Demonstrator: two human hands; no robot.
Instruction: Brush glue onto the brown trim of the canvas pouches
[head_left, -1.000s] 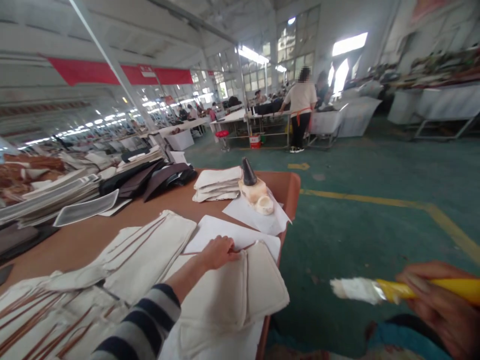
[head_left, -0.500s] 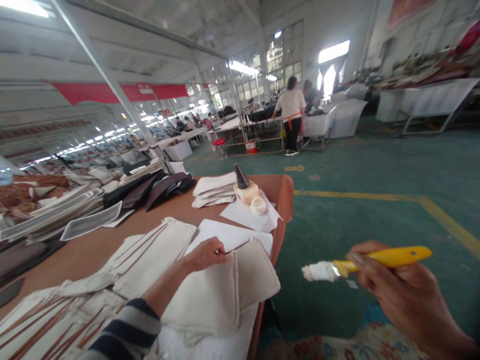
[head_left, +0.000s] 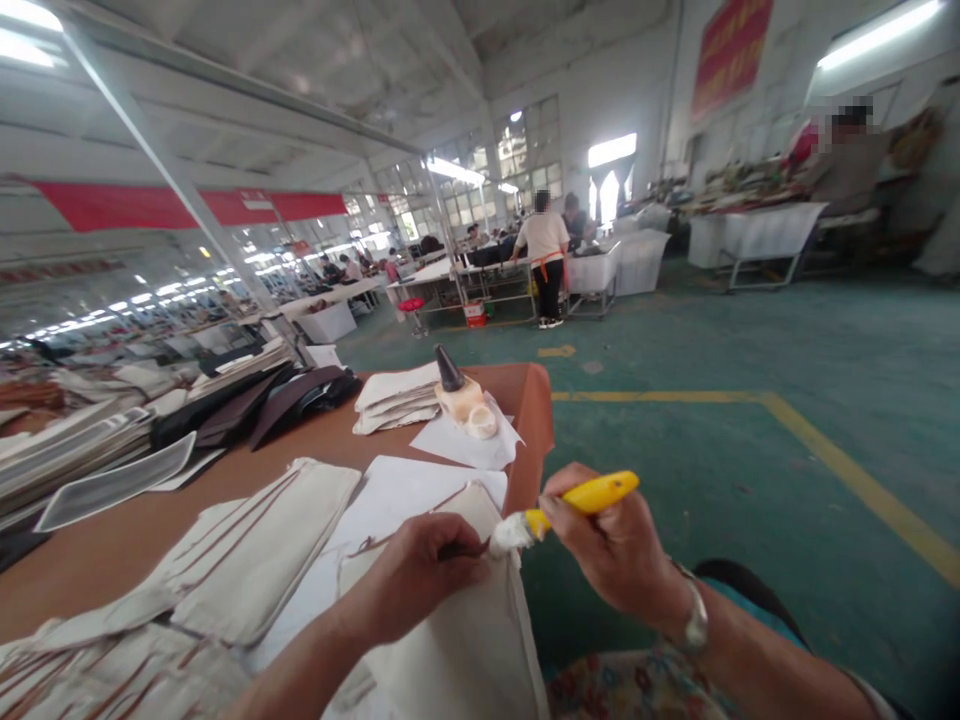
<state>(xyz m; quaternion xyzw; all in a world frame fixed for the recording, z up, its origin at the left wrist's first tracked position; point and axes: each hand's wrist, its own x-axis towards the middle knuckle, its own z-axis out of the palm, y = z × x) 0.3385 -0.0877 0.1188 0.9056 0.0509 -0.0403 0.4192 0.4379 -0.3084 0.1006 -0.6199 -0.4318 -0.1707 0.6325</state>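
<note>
Canvas piece (head_left: 457,640) edge pinched by left hand (head_left: 420,575); right hand (head_left: 607,545) grips brush (head_left: 559,505), seemingly touching it.

Matt cream cloth panel (head_left: 457,640), glossy yellow plastic brush handle (head_left: 592,493), smooth brown tabletop (head_left: 112,545).

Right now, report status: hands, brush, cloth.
Left hand pinching cloth piece at its top edge. Right hand gripping yellow brush, white bristles touching the cloth. Nothing between them; glue bottle sits farther back on the table.
</note>
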